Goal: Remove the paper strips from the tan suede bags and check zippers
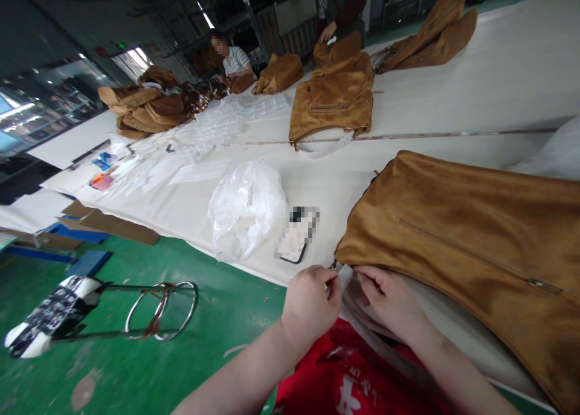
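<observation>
Our left hand (pixel 312 297) pinches a white strip (pixel 345 275) beside the brown bag (pixel 444 209) on the table (pixel 335 182); our right hand (pixel 392 297) curls close, its hold unclear. We should keep it untwisted.

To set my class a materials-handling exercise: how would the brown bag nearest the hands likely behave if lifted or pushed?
The brown bag would probably be floppy, since its surface shows soft creases. Lying broad and low on the table, it seems unlikely to roll or tip when pushed. Its weight is unclear, its inside being hidden.
</observation>
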A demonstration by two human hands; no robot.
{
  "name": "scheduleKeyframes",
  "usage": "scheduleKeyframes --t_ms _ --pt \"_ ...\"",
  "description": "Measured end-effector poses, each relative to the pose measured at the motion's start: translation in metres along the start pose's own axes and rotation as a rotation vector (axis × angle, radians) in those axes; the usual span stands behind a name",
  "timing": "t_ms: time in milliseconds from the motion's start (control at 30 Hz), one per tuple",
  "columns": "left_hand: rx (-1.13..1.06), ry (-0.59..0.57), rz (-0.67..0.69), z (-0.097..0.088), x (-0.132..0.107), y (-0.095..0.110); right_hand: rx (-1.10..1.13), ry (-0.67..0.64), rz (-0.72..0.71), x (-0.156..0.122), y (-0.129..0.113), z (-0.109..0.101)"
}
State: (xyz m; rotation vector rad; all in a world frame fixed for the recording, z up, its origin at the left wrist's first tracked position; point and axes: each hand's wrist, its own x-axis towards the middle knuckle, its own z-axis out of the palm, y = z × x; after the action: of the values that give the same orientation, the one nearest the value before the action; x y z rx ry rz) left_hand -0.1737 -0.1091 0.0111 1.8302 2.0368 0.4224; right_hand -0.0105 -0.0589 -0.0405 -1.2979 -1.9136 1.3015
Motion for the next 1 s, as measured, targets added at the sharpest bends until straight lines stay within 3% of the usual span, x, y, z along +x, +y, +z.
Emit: scheduleKeyframes --t_ms 300,533,667,800,900,1000 --pt "0.099 0.037 0.012 0.011 0.011 0.009 -0.032 -0.069 -0.001 0.003 0.002 -0.001" --pt "-0.115 0.055 -0.019 0.022 0.022 0.000 0.167 -0.118 0.143 0.002 0.006 -0.001" --pt "-0.376 -0.096 -0.050 0.013 0.020 -0.008 0.499 -0.261 0.292 -0.004 0.000 0.005" --pt "-0.535 -0.247 -0.077 0.000 0.012 -0.018 0.805 -0.320 0.311 -0.010 -0.005 0.019" --pt "-0.479 -0.269 -0.062 -0.004 0.006 -0.026 0.856 -0.313 0.324 -0.014 -0.005 0.033" --pt "-0.292 -0.139 -0.009 -0.005 -0.001 -0.030 0.741 -0.221 0.320 -0.015 -0.009 0.042"
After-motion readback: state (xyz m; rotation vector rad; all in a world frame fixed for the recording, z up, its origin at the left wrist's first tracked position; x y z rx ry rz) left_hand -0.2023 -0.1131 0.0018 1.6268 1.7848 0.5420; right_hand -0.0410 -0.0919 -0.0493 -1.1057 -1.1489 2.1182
